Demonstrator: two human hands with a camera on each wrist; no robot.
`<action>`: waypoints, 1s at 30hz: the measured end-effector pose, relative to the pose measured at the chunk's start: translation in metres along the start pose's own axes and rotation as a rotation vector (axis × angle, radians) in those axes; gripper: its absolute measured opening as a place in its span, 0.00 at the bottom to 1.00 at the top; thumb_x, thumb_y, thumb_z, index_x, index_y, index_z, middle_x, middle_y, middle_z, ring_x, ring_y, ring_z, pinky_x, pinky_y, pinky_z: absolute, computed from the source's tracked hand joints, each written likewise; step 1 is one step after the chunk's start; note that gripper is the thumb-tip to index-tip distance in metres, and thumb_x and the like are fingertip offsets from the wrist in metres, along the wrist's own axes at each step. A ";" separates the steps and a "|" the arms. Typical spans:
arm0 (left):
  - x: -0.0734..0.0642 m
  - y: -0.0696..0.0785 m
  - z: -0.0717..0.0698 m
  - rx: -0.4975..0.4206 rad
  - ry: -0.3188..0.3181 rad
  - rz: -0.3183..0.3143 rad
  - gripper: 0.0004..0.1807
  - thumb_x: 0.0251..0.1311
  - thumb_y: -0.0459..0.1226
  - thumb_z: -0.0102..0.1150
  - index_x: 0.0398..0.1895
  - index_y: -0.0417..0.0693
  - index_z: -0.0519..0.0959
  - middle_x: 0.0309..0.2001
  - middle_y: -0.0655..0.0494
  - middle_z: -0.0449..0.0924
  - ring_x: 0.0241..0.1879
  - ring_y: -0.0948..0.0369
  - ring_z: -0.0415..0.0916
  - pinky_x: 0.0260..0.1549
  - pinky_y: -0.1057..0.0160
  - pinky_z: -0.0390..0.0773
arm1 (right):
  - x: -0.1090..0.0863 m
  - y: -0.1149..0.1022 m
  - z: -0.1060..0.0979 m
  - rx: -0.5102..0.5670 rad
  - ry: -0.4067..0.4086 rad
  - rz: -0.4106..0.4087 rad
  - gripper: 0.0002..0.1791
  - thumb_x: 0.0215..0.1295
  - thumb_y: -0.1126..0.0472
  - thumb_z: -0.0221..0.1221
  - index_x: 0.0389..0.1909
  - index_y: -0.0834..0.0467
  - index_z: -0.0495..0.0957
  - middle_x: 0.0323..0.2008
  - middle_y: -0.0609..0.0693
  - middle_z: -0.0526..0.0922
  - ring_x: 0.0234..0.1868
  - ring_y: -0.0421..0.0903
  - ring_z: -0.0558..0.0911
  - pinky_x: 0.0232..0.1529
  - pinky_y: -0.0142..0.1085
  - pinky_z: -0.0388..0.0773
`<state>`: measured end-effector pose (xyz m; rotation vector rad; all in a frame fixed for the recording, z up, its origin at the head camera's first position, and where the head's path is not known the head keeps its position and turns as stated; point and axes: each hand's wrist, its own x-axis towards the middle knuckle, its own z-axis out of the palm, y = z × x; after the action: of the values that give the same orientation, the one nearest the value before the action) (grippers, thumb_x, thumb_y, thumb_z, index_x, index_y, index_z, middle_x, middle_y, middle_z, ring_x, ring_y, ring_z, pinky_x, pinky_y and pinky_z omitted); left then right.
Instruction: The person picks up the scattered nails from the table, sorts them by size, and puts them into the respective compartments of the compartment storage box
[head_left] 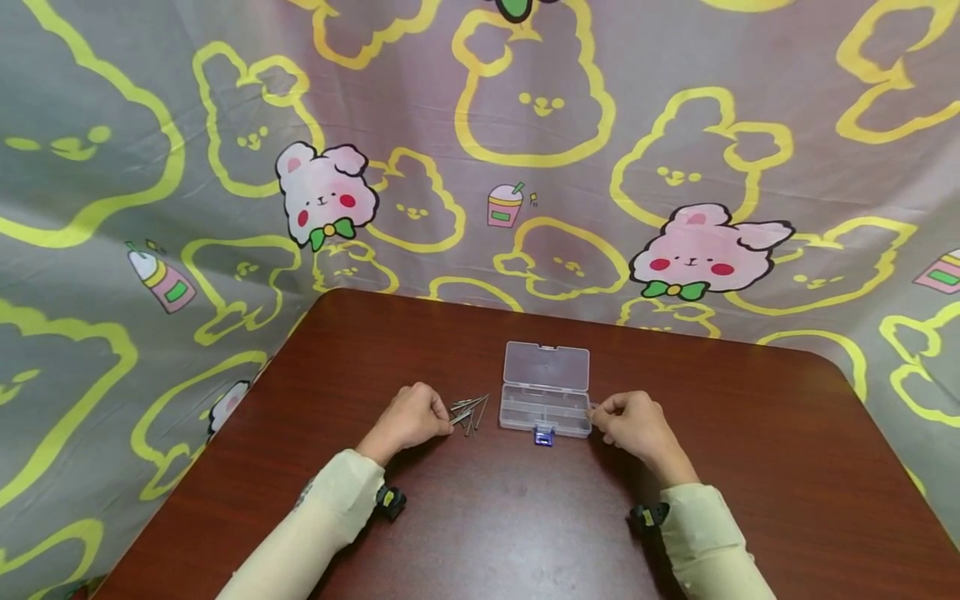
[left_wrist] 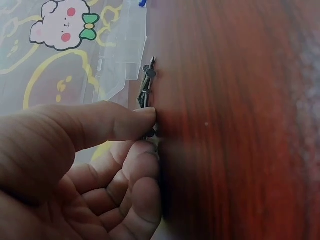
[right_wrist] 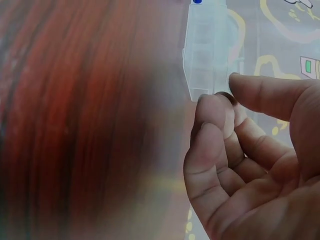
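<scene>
A heap of thin metal nails [head_left: 477, 404] lies left of a clear plastic compartment box [head_left: 516, 417]. My left hand [head_left: 411, 419] is at the heap's near left edge and pinches a nail between thumb and forefinger. In the left wrist view, nail heads and a point [left_wrist: 150, 73] stick out beyond my thumb, and the fingertips partly cover the rest. The box's lid stands raised at the back, and a blue latch [head_left: 543, 437] hangs at its front. My right hand [head_left: 636, 423] holds the box's right end, with thumb and curled fingers at its corner [right_wrist: 202, 92].
Brown wood-grain table [head_left: 495, 525] carries the box and the nails near its middle. Behind and at the left, a grey curtain [head_left: 420, 100] with yellow bear outlines and pink rabbits hangs along the table's edge. Black wrist cameras sit below both hands.
</scene>
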<state>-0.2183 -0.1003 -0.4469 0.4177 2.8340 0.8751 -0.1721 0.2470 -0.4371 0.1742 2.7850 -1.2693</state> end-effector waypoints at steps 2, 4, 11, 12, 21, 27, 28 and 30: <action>0.000 -0.001 -0.001 -0.008 -0.004 -0.001 0.11 0.48 0.39 0.79 0.16 0.56 0.83 0.20 0.67 0.79 0.26 0.63 0.75 0.33 0.58 0.79 | 0.000 -0.001 0.000 0.006 0.005 0.003 0.11 0.64 0.57 0.67 0.28 0.60 0.86 0.21 0.51 0.81 0.22 0.46 0.79 0.23 0.38 0.76; 0.000 -0.002 -0.001 -0.019 -0.005 0.002 0.11 0.48 0.38 0.78 0.15 0.55 0.83 0.20 0.67 0.80 0.26 0.64 0.75 0.32 0.59 0.79 | 0.000 -0.001 0.000 0.010 0.010 0.005 0.11 0.64 0.56 0.67 0.28 0.61 0.86 0.20 0.50 0.81 0.21 0.46 0.78 0.22 0.39 0.75; 0.000 -0.006 -0.002 -0.125 0.013 -0.008 0.09 0.47 0.32 0.75 0.16 0.52 0.84 0.16 0.65 0.78 0.21 0.64 0.75 0.24 0.63 0.76 | 0.000 -0.003 0.000 0.031 0.019 0.026 0.12 0.62 0.57 0.68 0.26 0.62 0.86 0.18 0.51 0.82 0.21 0.46 0.81 0.24 0.40 0.80; 0.000 -0.006 -0.003 -0.147 0.013 -0.015 0.09 0.47 0.32 0.74 0.16 0.51 0.84 0.15 0.64 0.78 0.19 0.64 0.75 0.22 0.63 0.76 | 0.001 -0.003 0.000 0.034 0.018 0.029 0.12 0.62 0.58 0.68 0.26 0.62 0.86 0.18 0.51 0.82 0.21 0.46 0.81 0.24 0.40 0.80; 0.000 -0.011 -0.005 -0.396 -0.010 -0.078 0.05 0.47 0.28 0.72 0.20 0.44 0.84 0.18 0.54 0.81 0.19 0.59 0.79 0.21 0.61 0.81 | 0.001 0.000 0.002 0.039 0.020 0.036 0.11 0.62 0.58 0.68 0.26 0.62 0.86 0.17 0.50 0.81 0.20 0.45 0.80 0.24 0.40 0.80; 0.002 -0.011 -0.008 -0.506 -0.031 -0.080 0.03 0.47 0.28 0.68 0.26 0.36 0.86 0.20 0.52 0.82 0.20 0.59 0.79 0.24 0.60 0.82 | 0.001 0.001 0.002 0.040 0.022 0.025 0.11 0.62 0.58 0.69 0.26 0.62 0.85 0.17 0.50 0.81 0.20 0.45 0.80 0.23 0.39 0.80; 0.002 -0.011 -0.008 -0.512 -0.033 -0.076 0.04 0.46 0.28 0.68 0.26 0.35 0.85 0.20 0.52 0.82 0.20 0.59 0.78 0.24 0.60 0.82 | 0.001 0.001 0.002 0.040 0.024 0.023 0.11 0.62 0.58 0.69 0.25 0.62 0.85 0.17 0.50 0.81 0.20 0.45 0.80 0.23 0.39 0.80; 0.003 -0.010 -0.008 -0.533 -0.035 -0.070 0.04 0.47 0.27 0.68 0.27 0.34 0.85 0.20 0.52 0.82 0.19 0.60 0.78 0.24 0.60 0.82 | 0.001 0.001 0.002 0.042 0.025 0.022 0.11 0.61 0.58 0.69 0.25 0.62 0.85 0.17 0.50 0.81 0.20 0.45 0.80 0.23 0.40 0.80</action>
<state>-0.2249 -0.1120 -0.4462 0.2522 2.4262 1.5201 -0.1727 0.2459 -0.4393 0.2243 2.7707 -1.3311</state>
